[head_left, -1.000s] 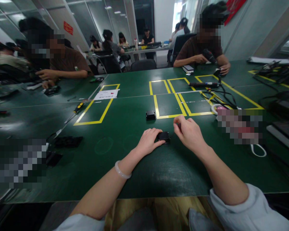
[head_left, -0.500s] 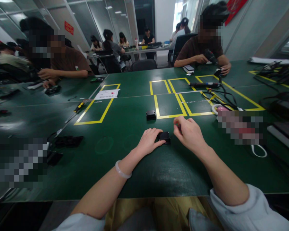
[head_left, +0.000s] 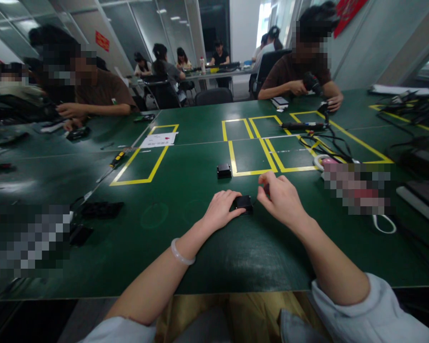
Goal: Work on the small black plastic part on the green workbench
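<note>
My left hand [head_left: 222, 209] grips a small black box-shaped part [head_left: 243, 204] between thumb and fingers, against the green table top. Just to the right of it, my right hand [head_left: 281, 195] is closed in a pinch, its fingertips curled toward the part. A thin dark thing seems to show between those fingertips and the part, too small to name. Farther back stands a second black box-shaped part [head_left: 224, 171] of similar size, touched by neither hand.
Yellow tape outlines [head_left: 255, 172] mark the green table [head_left: 214, 257]. A yellow-black screwdriver [head_left: 117, 158] and a paper sheet [head_left: 159, 139] lie left. To the right are a black pen-shaped tool [head_left: 303, 126], loose cables [head_left: 338, 151] and a pink item with a white strap [head_left: 331, 163]. Co-workers sit opposite.
Both hands stay almost in place, the left still on the black part. A thin dark line now shows by the right fingertips.
</note>
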`<state>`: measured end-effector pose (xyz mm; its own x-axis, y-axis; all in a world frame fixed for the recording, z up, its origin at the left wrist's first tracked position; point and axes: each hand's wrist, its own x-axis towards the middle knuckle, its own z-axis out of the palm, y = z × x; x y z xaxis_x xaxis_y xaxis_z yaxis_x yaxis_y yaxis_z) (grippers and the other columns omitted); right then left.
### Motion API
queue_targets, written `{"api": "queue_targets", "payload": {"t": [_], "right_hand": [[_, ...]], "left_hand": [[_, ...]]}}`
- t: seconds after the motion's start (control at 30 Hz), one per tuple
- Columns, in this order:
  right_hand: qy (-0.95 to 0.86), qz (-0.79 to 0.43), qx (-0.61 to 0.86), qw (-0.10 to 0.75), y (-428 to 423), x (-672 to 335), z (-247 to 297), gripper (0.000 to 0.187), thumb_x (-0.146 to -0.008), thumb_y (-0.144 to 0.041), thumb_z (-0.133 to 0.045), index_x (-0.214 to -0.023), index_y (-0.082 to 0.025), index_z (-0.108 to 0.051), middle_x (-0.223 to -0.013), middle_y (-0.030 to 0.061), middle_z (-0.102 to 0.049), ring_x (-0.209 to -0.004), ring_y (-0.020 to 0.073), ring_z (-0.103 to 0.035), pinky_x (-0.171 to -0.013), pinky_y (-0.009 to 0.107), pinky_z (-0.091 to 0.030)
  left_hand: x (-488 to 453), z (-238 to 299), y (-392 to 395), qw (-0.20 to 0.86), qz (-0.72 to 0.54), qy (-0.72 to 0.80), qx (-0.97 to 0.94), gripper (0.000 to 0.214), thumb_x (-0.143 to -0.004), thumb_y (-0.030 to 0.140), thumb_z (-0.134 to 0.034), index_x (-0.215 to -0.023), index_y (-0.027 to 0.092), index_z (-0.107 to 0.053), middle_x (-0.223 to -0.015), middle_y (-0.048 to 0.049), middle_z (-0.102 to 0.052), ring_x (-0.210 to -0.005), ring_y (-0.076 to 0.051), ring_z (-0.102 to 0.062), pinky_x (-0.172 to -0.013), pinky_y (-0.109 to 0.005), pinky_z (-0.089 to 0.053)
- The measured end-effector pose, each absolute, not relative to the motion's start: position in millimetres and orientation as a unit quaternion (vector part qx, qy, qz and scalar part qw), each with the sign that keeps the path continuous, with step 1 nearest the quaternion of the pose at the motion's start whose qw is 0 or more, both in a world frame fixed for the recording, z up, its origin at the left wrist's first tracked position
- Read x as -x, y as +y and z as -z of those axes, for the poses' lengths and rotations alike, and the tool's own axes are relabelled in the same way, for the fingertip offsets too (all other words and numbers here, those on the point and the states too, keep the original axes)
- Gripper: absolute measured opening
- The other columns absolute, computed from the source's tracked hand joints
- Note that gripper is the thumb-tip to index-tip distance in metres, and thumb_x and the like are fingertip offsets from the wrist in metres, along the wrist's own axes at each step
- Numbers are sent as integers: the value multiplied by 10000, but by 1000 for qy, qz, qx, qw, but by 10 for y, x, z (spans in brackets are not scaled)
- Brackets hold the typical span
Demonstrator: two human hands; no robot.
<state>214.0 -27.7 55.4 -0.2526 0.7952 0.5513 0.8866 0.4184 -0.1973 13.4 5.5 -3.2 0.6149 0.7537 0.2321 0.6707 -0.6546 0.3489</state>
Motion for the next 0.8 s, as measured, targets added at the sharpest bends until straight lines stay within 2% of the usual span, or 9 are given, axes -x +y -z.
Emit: {"api": "queue_targets", "payload": {"t": [0.17, 0.43, 0.6, 0.8], "right_hand": [[-787, 82, 533, 299, -273, -2147, -542, 133, -906, -320, -452, -904, -190, -477, -694, 0, -569, -640, 157, -481, -657, 273, -316], [-784, 78, 532, 311, -275, -2133, -549, 75, -872, -212, -457, -938, -180, -472, -707, -2, -576, -629, 153, -474, -667, 272, -325], [-787, 88, 531, 301, -271, -2141, -550, 149, -917, -328, -449, -883, -187, -486, -692, 7, -574, -635, 155, -488, -642, 267, -319], [-786, 120, 535, 286, -247, -2142, -515, 117, -917, -238, -408, -954, -164, -491, -745, 23, -602, -638, 158, -509, -673, 285, -323]], "left_hand": [[-132, 30, 51, 114, -180, 400, -891, 372, -870, 477, -563, -1129, 213, -520, -1040, -47, -587, -972, -234, -528, -853, -363, -400], [-132, 37, 54, 114, -182, 399, -891, 374, -867, 480, -566, -1123, 211, -521, -1025, -43, -587, -952, -228, -528, -839, -357, -405], [-134, 35, 59, 116, -183, 400, -890, 374, -867, 481, -564, -1124, 213, -521, -1028, -44, -587, -951, -229, -528, -841, -359, -404], [-132, 35, 59, 116, -180, 398, -892, 376, -869, 482, -561, -1128, 212, -520, -1035, -47, -587, -960, -231, -526, -844, -360, -403]]}}
